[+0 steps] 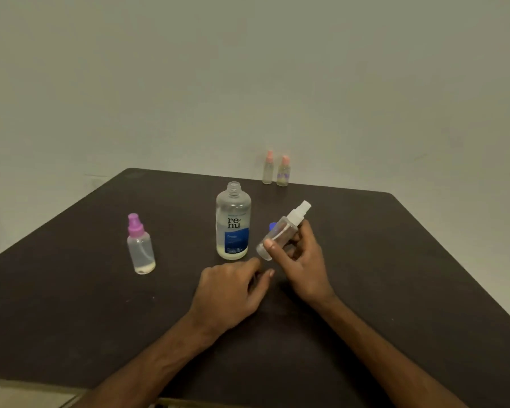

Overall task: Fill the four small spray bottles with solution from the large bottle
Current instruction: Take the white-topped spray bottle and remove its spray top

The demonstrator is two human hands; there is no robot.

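Observation:
The large clear bottle (233, 222) with a blue "renu" label stands uncapped in the middle of the dark table (395, 260). My right hand (301, 260) grips a clear spray bottle with a white sprayer (283, 228), tilted with its top pointing up and right. A blue cap (272, 226) peeks out behind that bottle. My left hand (230, 293) rests on the table just in front of the large bottle, fingers loosely curled and holding nothing. A spray bottle with a purple top (140, 245) stands upright to the left. Two pink-topped spray bottles (276, 171) stand at the table's far edge.
A pale wall (248, 83) rises right behind the table's far edge. The table's right edge slants down towards the lower right corner. A light surface (27, 394) shows at the bottom left below the table.

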